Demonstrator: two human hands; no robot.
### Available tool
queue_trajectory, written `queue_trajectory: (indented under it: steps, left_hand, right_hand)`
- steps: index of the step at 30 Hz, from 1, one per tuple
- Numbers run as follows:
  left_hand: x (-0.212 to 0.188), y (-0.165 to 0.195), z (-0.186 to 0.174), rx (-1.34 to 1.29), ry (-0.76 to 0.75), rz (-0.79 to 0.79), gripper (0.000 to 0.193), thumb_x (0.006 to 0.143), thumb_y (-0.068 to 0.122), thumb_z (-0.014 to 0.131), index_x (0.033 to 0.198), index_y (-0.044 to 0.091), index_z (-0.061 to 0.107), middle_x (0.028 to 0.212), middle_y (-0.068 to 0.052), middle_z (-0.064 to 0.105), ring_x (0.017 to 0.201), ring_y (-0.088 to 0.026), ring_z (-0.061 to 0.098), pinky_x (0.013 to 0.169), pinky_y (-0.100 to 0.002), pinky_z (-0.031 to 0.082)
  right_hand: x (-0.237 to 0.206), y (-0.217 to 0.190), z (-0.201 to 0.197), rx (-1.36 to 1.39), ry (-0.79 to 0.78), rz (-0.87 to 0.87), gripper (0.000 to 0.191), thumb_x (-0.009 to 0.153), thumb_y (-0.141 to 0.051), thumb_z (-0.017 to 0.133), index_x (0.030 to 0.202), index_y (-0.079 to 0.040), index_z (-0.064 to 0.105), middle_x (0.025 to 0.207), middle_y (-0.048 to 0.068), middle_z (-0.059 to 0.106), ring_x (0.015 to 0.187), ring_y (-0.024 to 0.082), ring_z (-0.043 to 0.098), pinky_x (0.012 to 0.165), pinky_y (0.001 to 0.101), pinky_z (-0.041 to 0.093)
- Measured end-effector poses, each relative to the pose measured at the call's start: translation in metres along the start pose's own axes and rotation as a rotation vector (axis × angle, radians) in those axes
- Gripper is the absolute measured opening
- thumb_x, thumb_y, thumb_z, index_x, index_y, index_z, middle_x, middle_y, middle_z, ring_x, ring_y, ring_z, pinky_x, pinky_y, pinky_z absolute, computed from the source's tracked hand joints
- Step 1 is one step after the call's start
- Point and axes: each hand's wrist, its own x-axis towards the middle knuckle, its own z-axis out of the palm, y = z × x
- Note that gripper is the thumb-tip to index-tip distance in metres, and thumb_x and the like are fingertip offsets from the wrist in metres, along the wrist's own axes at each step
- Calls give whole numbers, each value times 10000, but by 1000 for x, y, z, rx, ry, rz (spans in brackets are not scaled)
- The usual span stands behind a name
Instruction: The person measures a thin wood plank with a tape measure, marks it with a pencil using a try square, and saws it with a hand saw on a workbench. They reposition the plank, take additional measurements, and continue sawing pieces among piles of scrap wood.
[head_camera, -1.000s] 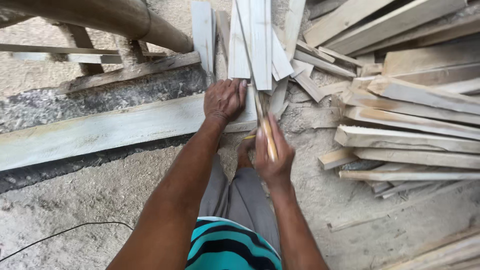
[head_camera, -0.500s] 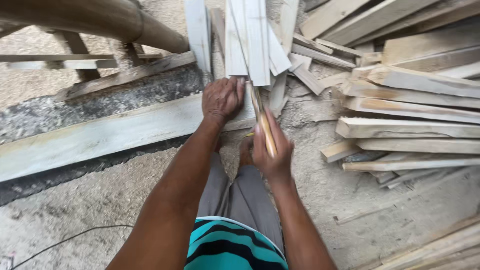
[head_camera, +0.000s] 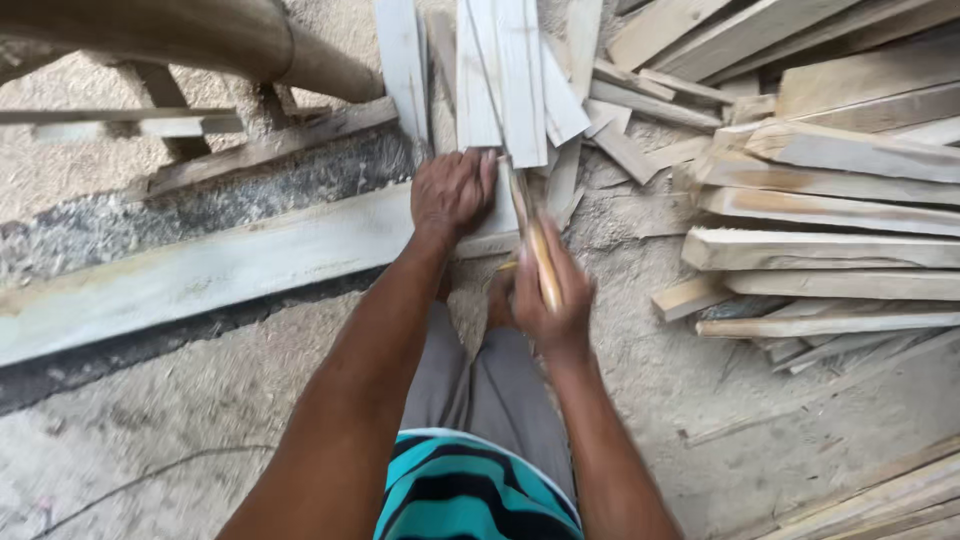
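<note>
My left hand (head_camera: 452, 190) presses down on the near ends of several thin pale wooden slats (head_camera: 505, 80) where they rest across a long grey plank (head_camera: 200, 275). My right hand (head_camera: 552, 290) grips the wooden handle of a tool (head_camera: 535, 245) that points up toward the slat ends, just right of my left hand. The tool's head is blurred and partly hidden against the slats. My foot shows between the two arms on the sandy ground.
A stack of rough-sawn boards (head_camera: 840, 200) lies at the right. More boards (head_camera: 900, 495) lie at the bottom right. A thick round log (head_camera: 200, 35) crosses the top left above a wooden frame (head_camera: 170, 120). Sawdust covers the ground.
My right hand has come down and toward me slightly with the tool handle, blurred by motion. My left hand stays pressed on the slat ends.
</note>
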Motion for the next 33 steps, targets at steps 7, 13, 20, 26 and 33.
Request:
queue_trajectory:
  steps: [7, 13, 20, 26, 33]
  left_hand:
    - [9, 4, 0, 39, -116, -108, 411, 1052, 403, 458, 846, 117, 669, 758, -111, 675, 791, -291, 660, 802, -435, 471]
    - [6, 0, 5, 15, -122, -92, 419, 1058, 415, 425, 898, 121, 677, 794, -110, 683, 817, -298, 660, 820, -447, 463]
    - [10, 3, -1, 78, -228, -134, 470, 1076, 453, 359, 919, 134, 665, 837, -120, 687, 846, -294, 645, 854, -439, 465]
    - [7, -1, 5, 37, -274, -138, 424, 1049, 415, 411, 889, 110, 658, 729, -133, 654, 719, -289, 636, 781, -447, 467]
    - [1, 0, 4, 14, -1, 3, 365, 1046, 369, 500, 885, 119, 711, 742, -132, 681, 747, -305, 653, 756, -454, 486]
  right_hand:
    - [-119, -81, -96, -180, 3, 453, 505, 909, -85, 612, 1395, 49, 588, 1137, 226, 779, 924, 242, 817, 809, 310, 639]
    - [46, -2, 21, -61, -51, 136, 431, 998, -151, 607, 1390, 29, 594, 941, 235, 758, 809, 275, 762, 668, 338, 611]
    - [-134, -76, -98, -115, -36, 242, 451, 967, -60, 593, 1400, 67, 581, 1200, 239, 762, 959, 249, 775, 795, 331, 582]
    - [48, -20, 16, 10, -44, 154, 351, 1002, -141, 580, 1302, 22, 660, 809, 160, 739, 659, 199, 729, 578, 280, 589]
    - [-88, -56, -64, 7, -12, 18, 417, 1026, -68, 547, 1420, 67, 546, 1313, 244, 700, 1154, 286, 747, 930, 326, 628]
